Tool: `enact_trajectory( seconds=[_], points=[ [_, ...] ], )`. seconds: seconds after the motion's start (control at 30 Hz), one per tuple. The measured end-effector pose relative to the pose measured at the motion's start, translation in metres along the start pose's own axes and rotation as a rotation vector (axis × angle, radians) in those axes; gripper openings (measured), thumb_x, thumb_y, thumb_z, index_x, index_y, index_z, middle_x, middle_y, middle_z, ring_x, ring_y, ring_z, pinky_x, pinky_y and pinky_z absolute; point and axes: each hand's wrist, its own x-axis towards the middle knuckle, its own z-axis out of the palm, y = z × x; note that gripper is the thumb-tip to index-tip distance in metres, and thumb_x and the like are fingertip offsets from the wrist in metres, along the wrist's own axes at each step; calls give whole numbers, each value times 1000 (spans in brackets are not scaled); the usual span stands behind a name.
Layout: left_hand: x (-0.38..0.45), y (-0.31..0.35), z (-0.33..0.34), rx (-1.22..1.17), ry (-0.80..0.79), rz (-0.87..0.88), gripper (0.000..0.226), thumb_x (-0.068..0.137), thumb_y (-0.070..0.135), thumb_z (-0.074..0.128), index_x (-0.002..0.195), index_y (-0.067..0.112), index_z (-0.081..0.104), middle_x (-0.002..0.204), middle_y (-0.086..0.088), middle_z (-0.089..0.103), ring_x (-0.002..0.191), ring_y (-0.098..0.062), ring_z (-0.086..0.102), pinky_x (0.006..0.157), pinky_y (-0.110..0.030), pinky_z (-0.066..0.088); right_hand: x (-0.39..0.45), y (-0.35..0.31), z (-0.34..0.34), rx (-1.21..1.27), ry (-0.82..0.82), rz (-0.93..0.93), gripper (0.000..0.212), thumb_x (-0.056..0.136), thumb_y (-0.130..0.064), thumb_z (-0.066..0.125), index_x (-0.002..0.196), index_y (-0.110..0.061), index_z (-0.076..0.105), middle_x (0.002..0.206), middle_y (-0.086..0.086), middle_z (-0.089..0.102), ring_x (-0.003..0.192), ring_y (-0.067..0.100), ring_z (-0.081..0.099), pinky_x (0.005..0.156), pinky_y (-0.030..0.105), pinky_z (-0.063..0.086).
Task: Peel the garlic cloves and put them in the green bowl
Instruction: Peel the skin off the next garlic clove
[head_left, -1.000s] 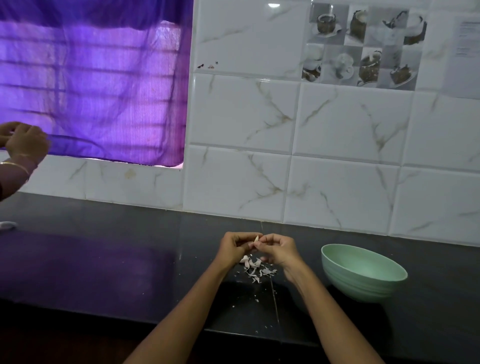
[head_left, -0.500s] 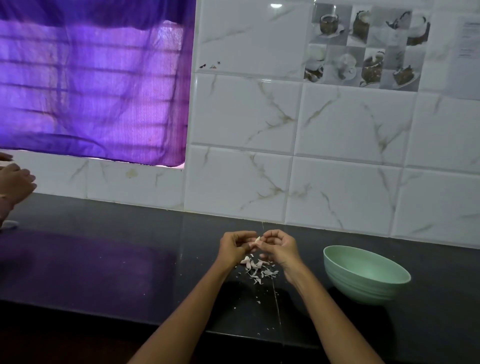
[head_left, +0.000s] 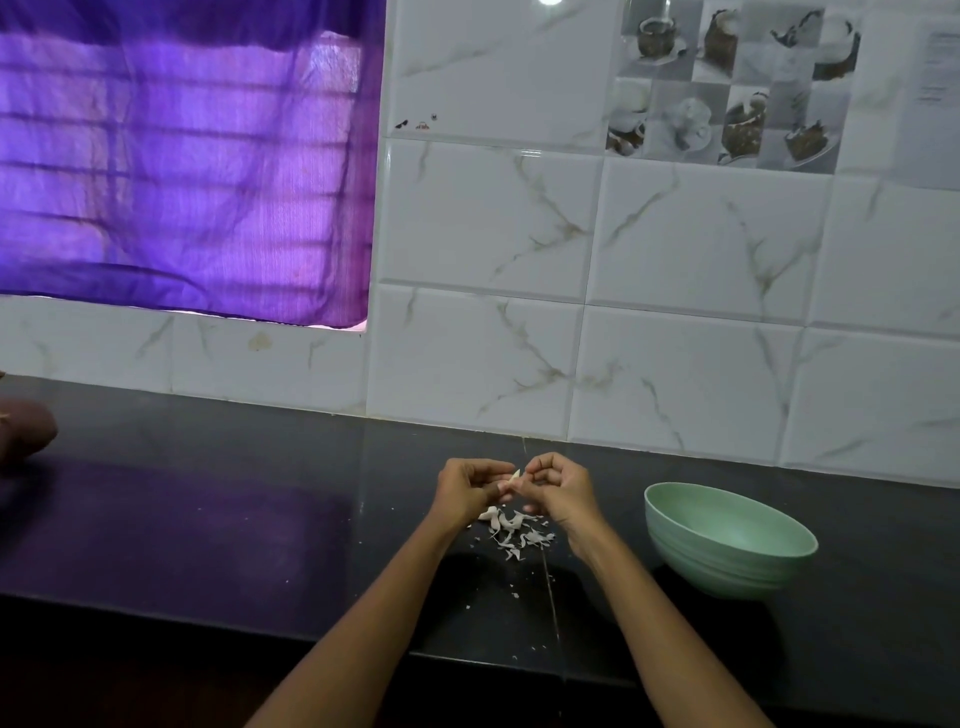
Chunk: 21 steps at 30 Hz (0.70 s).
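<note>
Black stone countertop (head_left: 208, 519) w/ white marble-look tiles behind. Green bowl (head_left: 727, 540) sits on it. Just left of the bowl, both hands meet above a heap of garlic skins (head_left: 514, 532): left hand (head_left: 467, 491) & right hand (head_left: 563, 491), fingers curled, pinch one garlic clove (head_left: 514, 477) between them. Far left of the bowl, purple curtain (head_left: 182, 156) over the window.
</note>
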Motion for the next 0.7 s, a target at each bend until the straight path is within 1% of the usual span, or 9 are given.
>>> enact_trajectory(
  seconds=[0.13, 0.23, 0.3, 0.37, 0.4, 0.47, 0.53, 0.6, 0.7],
  points=[
    [-1, 2, 0, -5, 19, -2, 27, 77, -12, 65, 104, -6, 66, 82, -10, 69, 69, -9, 67, 68, -20, 56, 0, 0, 0, -2, -9, 7, 18, 79, 6, 67, 81, -6, 54, 75, 8, 60, 63, 14, 57, 49, 18, 49],
    [-2, 3, 0, -10, 70, 10, 28, 75, -10, 68, 104, -7, 66, 81, -12, 69, 70, -13, 66, 65, -19, 55, 0, -1, 0, 27, 50, 18, 14, 82, 4, 64, 83, -6, 54, 71, 7, 59, 52, 12, 52, 45, 18, 47],
    [-2, 4, 0, -27, 112, 5, 29, 75, -11, 68, 104, -7, 65, 79, -11, 67, 67, -12, 65, 61, -15, 53, 2, -5, -1, 101, 165, 7, 8, 93, -7, 54, 85, -7, 55, 68, 8, 61, 46, 11, 52, 41, 18, 46],
    [-2, 4, 1, -31, 137, -4, 29, 76, -11, 68, 104, -6, 65, 77, -8, 66, 61, -7, 64, 55, -12, 49, 4, -7, -3, 155, 261, -24, 26, 101, -25, 39, 88, -11, 56, 65, 9, 64, 44, 12, 53, 38, 19, 44],
    [-2, 5, 1, -33, 143, -5, 29, 76, -10, 69, 104, -5, 65, 77, -7, 66, 58, -5, 63, 53, -10, 47, 4, -7, -3, 130, 276, -51, 27, 100, -28, 38, 87, -13, 57, 65, 8, 64, 45, 13, 53, 38, 19, 44],
    [-3, 6, 2, -37, 154, -5, 29, 75, -8, 71, 103, -4, 66, 76, -7, 66, 56, -1, 62, 51, -9, 45, 3, -5, -2, -35, 266, -116, 20, 96, -27, 49, 81, -18, 58, 66, 4, 65, 51, 13, 54, 39, 21, 44],
    [-3, 7, 2, -28, 162, 1, 29, 74, -7, 72, 103, -3, 66, 75, -6, 67, 56, -1, 62, 51, -9, 45, 2, -1, -1, -230, 221, -150, 17, 89, -21, 61, 72, -20, 60, 67, 1, 66, 55, 13, 56, 41, 24, 45],
    [-3, 8, 1, -8, 164, 10, 30, 74, -7, 72, 103, -3, 66, 76, -6, 67, 58, -2, 63, 53, -10, 46, 1, 0, 1, -312, 167, -106, 16, 82, -17, 68, 67, -19, 64, 63, 1, 65, 53, 14, 57, 43, 24, 47],
    [-4, 10, 1, 48, 161, 38, 32, 72, -9, 72, 103, -4, 66, 77, -6, 68, 62, -6, 64, 55, -11, 48, -5, -3, 3, -376, 93, -41, 12, 79, -21, 72, 68, -18, 70, 55, -3, 60, 43, 10, 52, 39, 18, 42]
  ],
)
